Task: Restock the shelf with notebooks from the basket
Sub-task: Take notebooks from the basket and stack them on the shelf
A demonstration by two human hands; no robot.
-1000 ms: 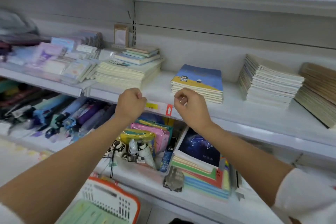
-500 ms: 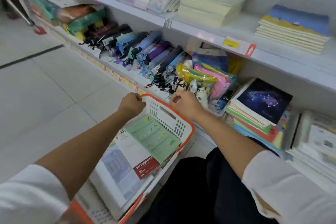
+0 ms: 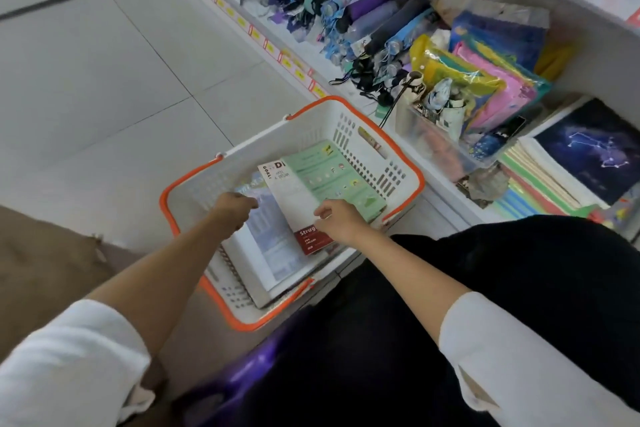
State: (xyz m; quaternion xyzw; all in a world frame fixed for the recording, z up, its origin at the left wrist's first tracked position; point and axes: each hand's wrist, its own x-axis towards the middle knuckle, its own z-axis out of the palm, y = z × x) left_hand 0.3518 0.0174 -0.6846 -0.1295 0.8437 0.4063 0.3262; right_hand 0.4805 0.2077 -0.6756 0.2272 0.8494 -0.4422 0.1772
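The basket (image 3: 420, 184) sits on the floor beside the bottom shelf (image 3: 437, 180), and the notebooks lie flat inside it, overlapping. A green notebook (image 3: 339, 177) lies toward the far right corner, on a white notebook (image 3: 294, 198) with a red band. A blue notebook (image 3: 273, 246) lies under both, toward the near edge.

The left hand (image 3: 235, 210) is over the blue notebook near the basket's left wall, fingers curled. The right hand (image 3: 341, 220) is at the white notebook's red band, fingers also curled. Whether either hand grips anything cannot be told.

The notebooks look thin, light and floppy, with smooth covers likely to slide on one another. Each is probably best pinched at a free edge or corner with the thumb on top, or lifted by the spine so that it does not sag or fan open. A stack (image 3: 588, 149) with a starry cover lies on the shelf's right end.
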